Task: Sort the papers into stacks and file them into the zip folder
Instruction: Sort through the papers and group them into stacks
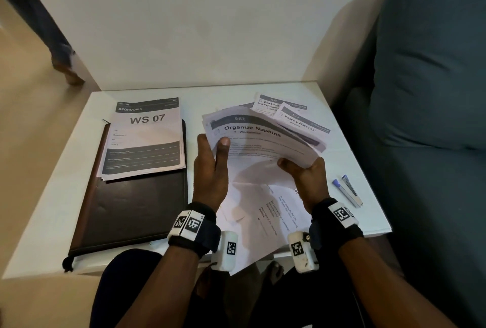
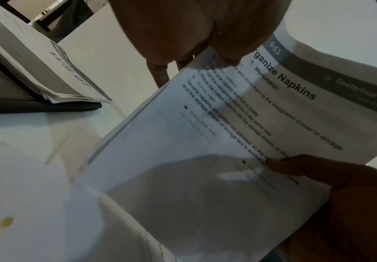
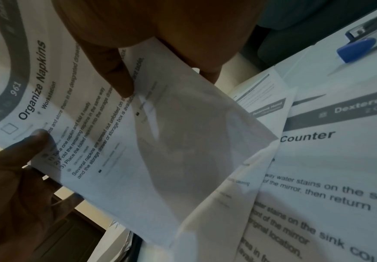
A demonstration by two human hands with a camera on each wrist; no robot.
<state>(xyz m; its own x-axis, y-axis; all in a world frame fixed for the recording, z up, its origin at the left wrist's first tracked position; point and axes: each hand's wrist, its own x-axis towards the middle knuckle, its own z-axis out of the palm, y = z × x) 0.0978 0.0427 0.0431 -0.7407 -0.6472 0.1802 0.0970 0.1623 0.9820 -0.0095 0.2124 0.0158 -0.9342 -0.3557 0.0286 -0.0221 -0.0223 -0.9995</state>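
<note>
i'm mid-sort: my left hand (image 1: 210,167) and right hand (image 1: 306,177) both pinch the "organize napkins" sheet (image 1: 260,140), thumbs on top, fingers curled beneath, lifted off the loose papers (image 1: 273,212) on the tabletop (image 1: 363,169). the "ws 07" stack (image 1: 146,138) lies on the shut zip folder (image 1: 131,209) to my left. next, i reckon, i must pick its stack and lay it down square; nothing is filed yet.

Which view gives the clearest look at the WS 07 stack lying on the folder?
The head view: the WS 07 stack lies face up on the dark folder, heading readable. The left wrist view catches only its edge at a steep angle; the right wrist view does not clearly show it.
</note>
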